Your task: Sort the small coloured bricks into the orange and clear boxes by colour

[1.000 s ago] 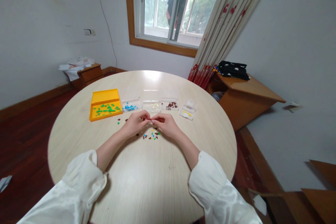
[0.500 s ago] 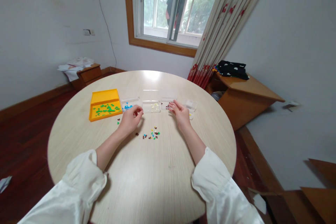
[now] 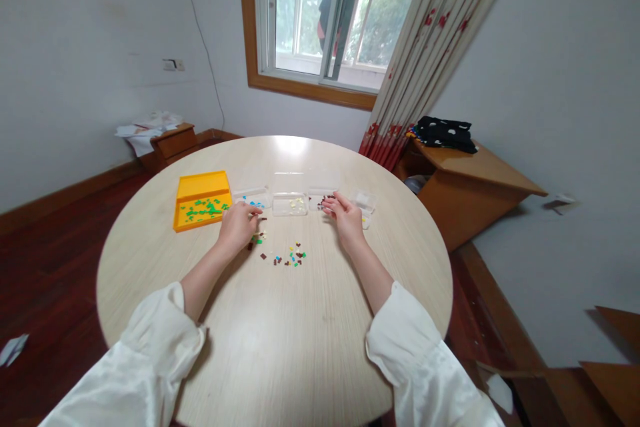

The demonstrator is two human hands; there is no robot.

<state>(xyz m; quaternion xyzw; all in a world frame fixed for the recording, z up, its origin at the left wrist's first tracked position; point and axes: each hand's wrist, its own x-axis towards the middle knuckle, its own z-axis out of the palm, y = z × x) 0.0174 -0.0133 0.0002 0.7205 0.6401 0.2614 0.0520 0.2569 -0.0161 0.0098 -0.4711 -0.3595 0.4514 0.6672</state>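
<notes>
My left hand [image 3: 239,227] is closed, thumb and index finger pinched together just in front of the clear box of blue pieces [image 3: 256,203]. Whatever lies between those fingertips is too small to make out. Beneath and beside it are a few brown, green and cream pieces [image 3: 259,240]. My right hand [image 3: 346,219] hovers at the clear box of brown pieces [image 3: 315,201], fingers stretched and slightly apart, with nothing visible in them. Between the two hands stands a clear box of cream pieces [image 3: 290,213]. A loose mix of small coloured pieces [image 3: 295,255] lies nearer to me.
An open yellow case [image 3: 203,181] with green pieces stands at the left. Another clear box [image 3: 365,200] sits beyond my right hand, partly covered. The round table [image 3: 280,340] is bordered by a curtain [image 3: 430,47] and a wooden cabinet [image 3: 460,193] at the back right.
My left hand has shifted left and slightly toward me, uncovering more of the blue pieces' box and small pieces near it. My right hand stays almost in place.
</notes>
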